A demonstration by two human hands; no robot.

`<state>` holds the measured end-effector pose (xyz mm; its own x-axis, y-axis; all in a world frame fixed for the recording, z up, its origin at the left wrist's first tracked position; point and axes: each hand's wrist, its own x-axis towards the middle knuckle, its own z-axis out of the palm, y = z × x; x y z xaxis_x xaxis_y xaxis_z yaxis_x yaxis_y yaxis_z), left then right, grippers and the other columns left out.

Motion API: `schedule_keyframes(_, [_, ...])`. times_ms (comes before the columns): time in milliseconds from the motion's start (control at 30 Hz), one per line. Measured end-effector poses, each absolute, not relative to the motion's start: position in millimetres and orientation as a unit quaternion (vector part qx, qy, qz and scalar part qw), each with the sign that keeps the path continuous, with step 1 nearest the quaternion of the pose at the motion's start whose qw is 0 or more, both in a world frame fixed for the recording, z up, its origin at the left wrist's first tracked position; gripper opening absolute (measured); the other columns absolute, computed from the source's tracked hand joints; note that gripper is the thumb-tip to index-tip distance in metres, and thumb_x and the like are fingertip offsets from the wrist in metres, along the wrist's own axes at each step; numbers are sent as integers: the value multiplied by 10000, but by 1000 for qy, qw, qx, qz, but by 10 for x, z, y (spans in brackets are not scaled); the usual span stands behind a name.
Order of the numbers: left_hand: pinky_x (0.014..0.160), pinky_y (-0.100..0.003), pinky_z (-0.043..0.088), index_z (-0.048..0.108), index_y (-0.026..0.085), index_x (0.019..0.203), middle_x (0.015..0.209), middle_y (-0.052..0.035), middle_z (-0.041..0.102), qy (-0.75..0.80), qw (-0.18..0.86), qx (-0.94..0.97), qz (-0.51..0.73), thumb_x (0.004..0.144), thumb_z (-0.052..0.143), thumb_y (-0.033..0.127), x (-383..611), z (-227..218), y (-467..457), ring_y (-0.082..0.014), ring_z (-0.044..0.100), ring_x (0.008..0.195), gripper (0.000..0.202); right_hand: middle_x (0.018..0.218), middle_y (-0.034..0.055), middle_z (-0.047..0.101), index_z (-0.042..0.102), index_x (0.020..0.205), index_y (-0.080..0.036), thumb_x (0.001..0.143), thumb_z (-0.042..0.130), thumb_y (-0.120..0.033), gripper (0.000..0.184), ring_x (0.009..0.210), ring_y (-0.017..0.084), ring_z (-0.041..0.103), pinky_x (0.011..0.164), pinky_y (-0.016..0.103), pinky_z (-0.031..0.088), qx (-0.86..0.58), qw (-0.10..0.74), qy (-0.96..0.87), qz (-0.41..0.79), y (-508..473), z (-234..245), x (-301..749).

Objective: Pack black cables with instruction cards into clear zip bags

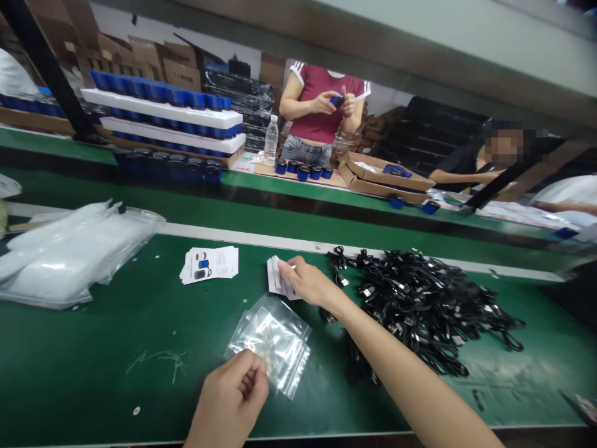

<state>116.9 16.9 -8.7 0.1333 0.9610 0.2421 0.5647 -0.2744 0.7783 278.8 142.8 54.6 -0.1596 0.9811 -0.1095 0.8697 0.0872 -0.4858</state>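
My left hand (231, 398) is near the front edge of the green table, fingers pinched on the edge of a small clear plastic zip bag (270, 339) that lies partly lifted off the surface. My right hand (305, 283) reaches forward and its fingers close on a small stack of white folded leaflets (276, 277). A second stack of white printed cards (209, 264) lies to the left of it, untouched. A big heap of black coiled cables (420, 298) sits just right of my right arm.
A pile of clear plastic bags (69, 252) lies at the left. Beyond the table runs a green conveyor (280, 218). Across it a person in a red shirt (324, 102) handles a blue item, with blue caps, cardboard trays (382, 177), a water bottle (271, 140) and stacked blue parts nearby.
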Motion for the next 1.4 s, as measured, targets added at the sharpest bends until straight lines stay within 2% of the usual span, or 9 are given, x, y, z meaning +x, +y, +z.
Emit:
schedule_keyframes(233, [416, -164, 324, 371, 213, 564, 493, 74, 395, 533, 281, 709, 367, 823, 430, 224, 1162, -64, 176, -77, 409, 416, 266, 953, 213, 658, 582, 987, -56, 830, 467, -534, 516, 885, 321, 619, 684, 334, 416, -650, 101, -712, 247, 1491, 549, 2748])
schedule_keyframes(433, [428, -167, 337, 393, 211, 565, 500, 67, 416, 530, 290, 705, 370, 821, 420, 208, 1156, -44, 171, -80, 424, 427, 257, 639, 23, 605, 623, 738, -137, 804, 504, -520, 406, 580, 143, 547, 510, 221, 358, -609, 125, -717, 316, 1539, 480, 2921])
schedule_keyframes(600, [422, -173, 370, 449, 209, 561, 485, 55, 459, 550, 352, 664, 365, 822, 451, 286, 1163, -31, 174, -92, 459, 423, 272, 495, -46, 435, 513, 566, -167, 835, 491, -381, 344, 468, 97, 405, 450, 206, 273, -609, 170, -711, 309, 1507, 435, 2994])
schedule_keyframes(800, [504, -227, 501, 511, 216, 687, 598, 18, 643, 613, 464, 496, 403, 833, 443, 468, 1091, 24, 279, -142, 616, 523, 299, 563, -31, 448, 447, 594, -191, 883, 451, -282, 303, 531, 124, 406, 511, 231, 274, -614, 244, -714, 232, 888, 534, 2925])
schedule_keyframes(933, [589, -285, 545, 487, 219, 778, 738, 4, 665, 607, 492, 462, 420, 844, 424, 499, 1022, 16, 371, -160, 656, 612, 295, 723, 4, 612, 584, 737, -193, 883, 510, -206, 164, 710, 162, 537, 690, 264, 373, -500, 264, -784, 257, 414, 511, 2799])
schedule_keyframes(1100, [490, -219, 446, 464, 225, 710, 560, 58, 556, 638, 329, 551, 426, 875, 380, 405, 1094, 23, 347, -123, 552, 492, 258, 808, 20, 653, 618, 861, -202, 813, 592, -135, 86, 764, 181, 577, 766, 305, 411, -499, 310, -754, 294, 241, 301, 2611])
schedule_keyframes(1233, [414, -196, 377, 456, 226, 694, 472, 77, 478, 666, 237, 554, 439, 860, 393, 376, 1124, 55, 332, -109, 474, 412, 232, 936, 43, 607, 528, 1105, -223, 690, 691, -159, 450, 860, 206, 575, 803, 334, 451, -581, 424, -599, 352, 147, 109, 2431])
schedule_keyframes(1300, [396, -184, 382, 435, 230, 675, 460, 79, 470, 668, 218, 552, 449, 859, 391, 364, 1103, 63, 342, -104, 474, 396, 232, 993, 66, 596, 479, 1160, -215, 674, 706, -229, 536, 847, 201, 591, 743, 320, 494, -569, 462, -514, 444, 74, 27, 2341])
schedule_keyframes(1400, [368, -170, 387, 428, 234, 665, 447, 85, 469, 666, 198, 555, 457, 865, 392, 340, 1056, 70, 353, -98, 480, 369, 229, 772, 54, 637, 565, 964, -162, 748, 628, -375, 309, 598, 161, 607, 491, 249, 486, -509, 403, -441, 619, -6, -36, 2274])
